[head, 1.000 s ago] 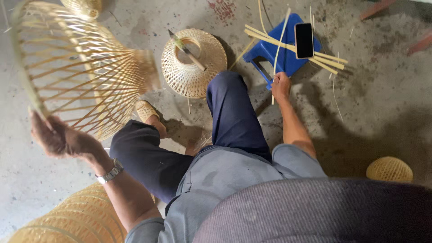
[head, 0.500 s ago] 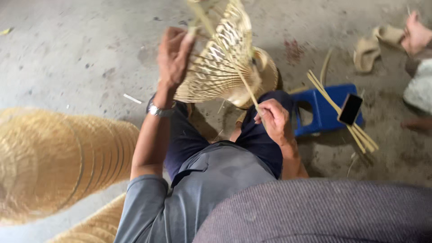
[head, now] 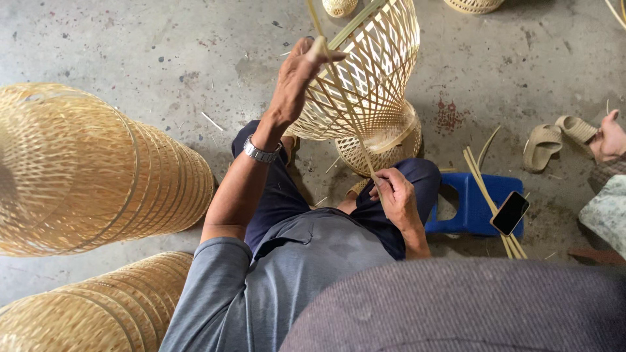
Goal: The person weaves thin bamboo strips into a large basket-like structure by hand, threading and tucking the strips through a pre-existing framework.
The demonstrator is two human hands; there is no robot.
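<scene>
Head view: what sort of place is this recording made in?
Probably a floor-level bamboo weaving workshop. The left hand holds up an open-lattice woven frame, the right hand pinches a thin strip, and stacks of finished woven shades stand on the stained concrete floor.

A tall stack of pale woven bamboo baskets (head: 98, 169) is seen lying on its side well to the left of the grip, with a second such stack (head: 91, 309) below it. A low blue plastic stool (head: 473, 205) is set just right of the grip; a bundle of thin bamboo strips (head: 486, 195) and a black smartphone (head: 510, 213) are laid across it. A pair of beige sandals (head: 557, 140) is found farther right on the grey concrete floor (head: 130, 52).
</scene>
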